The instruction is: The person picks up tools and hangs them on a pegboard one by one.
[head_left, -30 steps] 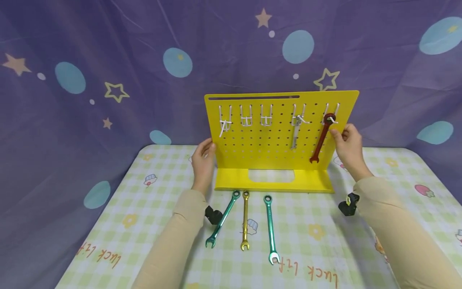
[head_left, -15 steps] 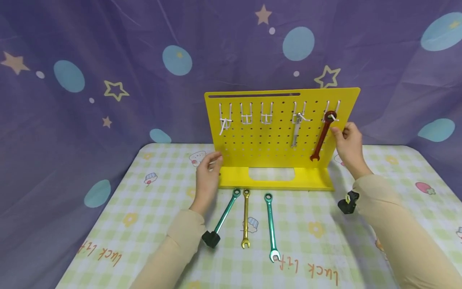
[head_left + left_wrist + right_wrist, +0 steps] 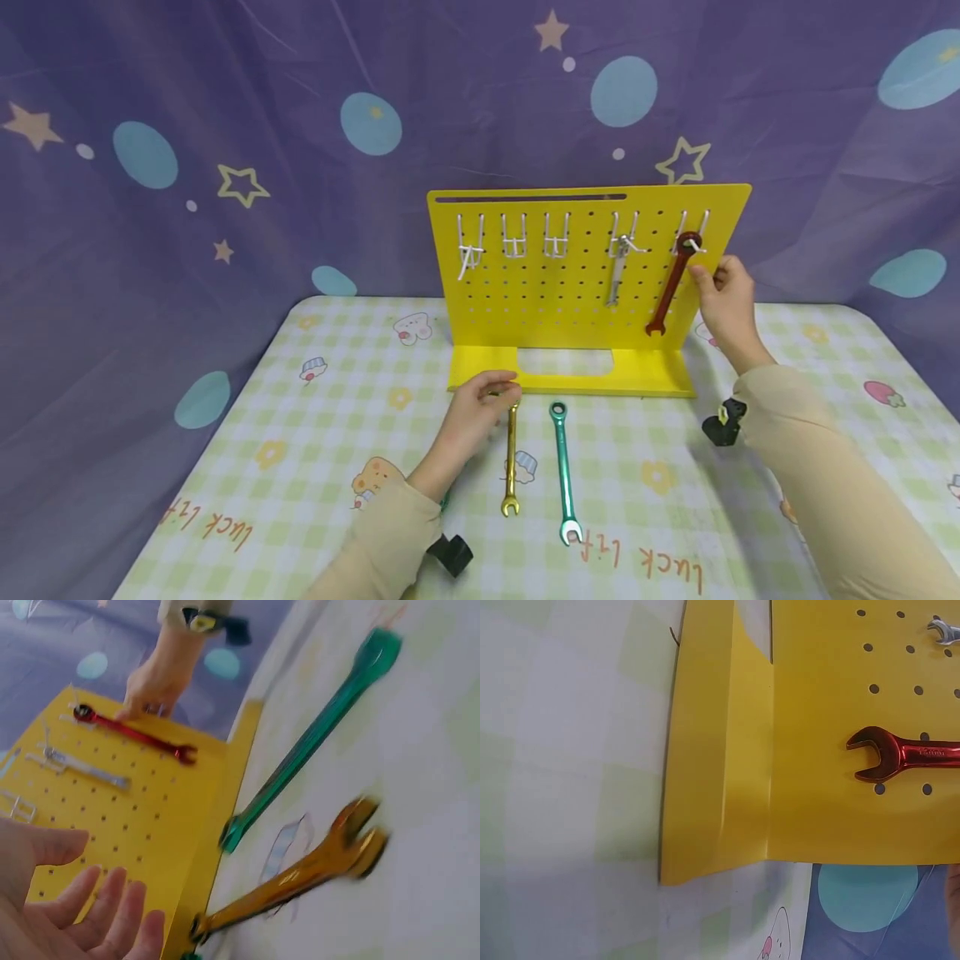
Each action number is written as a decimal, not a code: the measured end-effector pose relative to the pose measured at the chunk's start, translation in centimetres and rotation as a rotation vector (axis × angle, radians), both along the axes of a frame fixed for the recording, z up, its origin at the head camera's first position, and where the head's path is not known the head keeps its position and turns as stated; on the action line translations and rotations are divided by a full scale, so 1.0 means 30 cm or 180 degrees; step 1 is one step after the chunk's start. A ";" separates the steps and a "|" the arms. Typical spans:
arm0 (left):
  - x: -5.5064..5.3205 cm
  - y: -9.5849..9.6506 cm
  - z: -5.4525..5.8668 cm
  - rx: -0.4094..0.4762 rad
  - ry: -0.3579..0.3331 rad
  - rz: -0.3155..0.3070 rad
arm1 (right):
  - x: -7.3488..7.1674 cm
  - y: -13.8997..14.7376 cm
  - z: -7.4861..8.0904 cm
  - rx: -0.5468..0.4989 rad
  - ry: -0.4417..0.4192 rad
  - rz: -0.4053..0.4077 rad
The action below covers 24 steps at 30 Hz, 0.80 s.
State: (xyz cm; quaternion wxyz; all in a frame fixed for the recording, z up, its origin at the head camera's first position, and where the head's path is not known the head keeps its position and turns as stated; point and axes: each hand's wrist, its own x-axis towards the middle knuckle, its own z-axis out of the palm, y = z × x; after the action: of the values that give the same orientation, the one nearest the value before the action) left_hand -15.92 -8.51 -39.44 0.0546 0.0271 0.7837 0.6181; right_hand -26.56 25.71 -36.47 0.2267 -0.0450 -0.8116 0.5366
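My right hand (image 3: 729, 312) grips the right edge of the yellow pegboard (image 3: 555, 325), thumb in front. Beside that thumb a red combination wrench (image 3: 670, 287) hangs from a white hook, and further left hangs a small silver wrench (image 3: 617, 275). My left hand (image 3: 468, 421) hovers at the ring end of a gold combination wrench (image 3: 512, 462), fingers relaxed and apart in the left wrist view. Under this hand and wrist a green wrench (image 3: 446, 502) is mostly hidden. Another green wrench (image 3: 564, 475) lies right of the gold one.
Three white hooks (image 3: 513, 242) on the board's left side carry nothing. The board's base (image 3: 645, 383) rests on a checked tablecloth (image 3: 300, 467), with a purple patterned curtain (image 3: 262, 100) behind. Black wrist devices (image 3: 723, 423) sit at both sleeves.
My left hand has left the board's left edge and come down and right over the wrenches, covering the left green one. My right hand stays on the board.
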 end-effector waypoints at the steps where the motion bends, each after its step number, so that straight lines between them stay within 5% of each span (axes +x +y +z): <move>1: 0.011 0.006 -0.004 -0.0025 -0.0020 -0.0071 | 0.000 0.000 0.001 -0.0005 -0.0003 -0.0005; 13: 0.094 0.069 -0.047 -0.0504 -0.0181 -0.0624 | -0.008 -0.006 0.004 0.0076 -0.0077 -0.0028; 17: 0.101 0.092 -0.058 -0.0718 -0.0289 -0.0658 | -0.006 -0.003 0.005 0.0070 -0.0109 -0.0023; 24: 0.096 0.122 -0.065 -0.1047 -0.0148 -0.0597 | -0.005 -0.002 0.003 0.0049 -0.0109 -0.0034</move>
State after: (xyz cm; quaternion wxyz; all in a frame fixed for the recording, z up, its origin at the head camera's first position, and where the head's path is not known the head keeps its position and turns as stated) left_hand -13.03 -4.86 -41.40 0.1337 0.0764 0.8668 0.4743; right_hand -26.71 25.65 -36.37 0.2160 -0.0568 -0.8191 0.5283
